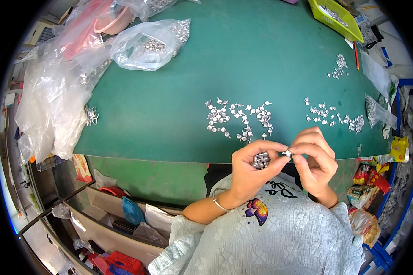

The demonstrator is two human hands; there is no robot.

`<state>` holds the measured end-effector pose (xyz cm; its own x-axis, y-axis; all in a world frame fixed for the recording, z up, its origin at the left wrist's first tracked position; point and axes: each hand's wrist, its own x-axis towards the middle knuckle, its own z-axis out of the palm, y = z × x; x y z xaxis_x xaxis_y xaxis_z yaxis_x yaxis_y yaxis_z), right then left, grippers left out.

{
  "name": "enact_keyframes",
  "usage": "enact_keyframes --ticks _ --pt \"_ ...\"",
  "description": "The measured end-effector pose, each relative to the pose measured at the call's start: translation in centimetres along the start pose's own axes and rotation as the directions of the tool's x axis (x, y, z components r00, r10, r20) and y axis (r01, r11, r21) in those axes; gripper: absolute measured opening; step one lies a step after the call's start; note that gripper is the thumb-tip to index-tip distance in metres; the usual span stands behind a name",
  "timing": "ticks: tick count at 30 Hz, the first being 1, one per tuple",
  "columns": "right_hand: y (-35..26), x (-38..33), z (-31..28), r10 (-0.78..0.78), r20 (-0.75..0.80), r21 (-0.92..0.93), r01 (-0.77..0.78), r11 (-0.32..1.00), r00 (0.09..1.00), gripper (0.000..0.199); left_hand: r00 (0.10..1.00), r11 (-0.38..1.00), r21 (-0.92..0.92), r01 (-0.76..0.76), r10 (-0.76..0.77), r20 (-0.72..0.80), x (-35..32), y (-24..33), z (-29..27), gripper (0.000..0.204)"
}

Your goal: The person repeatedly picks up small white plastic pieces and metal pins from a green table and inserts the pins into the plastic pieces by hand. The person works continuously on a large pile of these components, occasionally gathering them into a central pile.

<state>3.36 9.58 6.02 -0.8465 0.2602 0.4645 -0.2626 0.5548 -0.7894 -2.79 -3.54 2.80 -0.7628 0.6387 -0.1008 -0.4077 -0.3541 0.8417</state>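
Left hand (250, 167) and right hand (319, 160) pinch a silver piece (287, 153) by the tabletop (160, 110)'s near edge. Loosened left fingers (267, 145) could spill the cupped grey beads (261, 160).

The place looks like a small workshop. A broad green worktop (160, 105) carries scattered clusters of small metal pieces (220, 118), a clear plastic bag (140, 57) holding more and a yellow-green tray (342, 30), while a cluttered open drawer (119, 242) sits below its near edge.
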Motion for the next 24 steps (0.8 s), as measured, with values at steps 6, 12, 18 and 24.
enact_keyframes --ticks 6,12,18,24 --pt "0.0 -0.4 0.0 0.043 -0.016 0.032 -0.043 0.999 0.999 0.012 1.0 1.0 0.023 0.008 -0.008 -0.005 -0.1 0.0 0.1 0.018" --pt "0.7 -0.8 0.2 0.075 -0.044 -0.004 -0.075 0.997 0.996 0.01 0.999 0.997 0.071 0.013 -0.01 -0.041 0.0 -0.4 0.0 0.022" --pt "8.3 -2.0 -1.4 0.112 -0.171 -0.496 -0.184 0.849 0.979 0.007 0.952 0.987 0.002 0.159 -0.152 -0.265 -1.1 -2.3 -2.4 0.022" --pt "11.3 -3.7 -1.8 0.093 -0.263 -0.803 -0.271 0.532 0.96 0.009 0.886 0.98 -0.048 0.195 -0.197 -0.421 -2.7 -3.2 -5.4 0.017"
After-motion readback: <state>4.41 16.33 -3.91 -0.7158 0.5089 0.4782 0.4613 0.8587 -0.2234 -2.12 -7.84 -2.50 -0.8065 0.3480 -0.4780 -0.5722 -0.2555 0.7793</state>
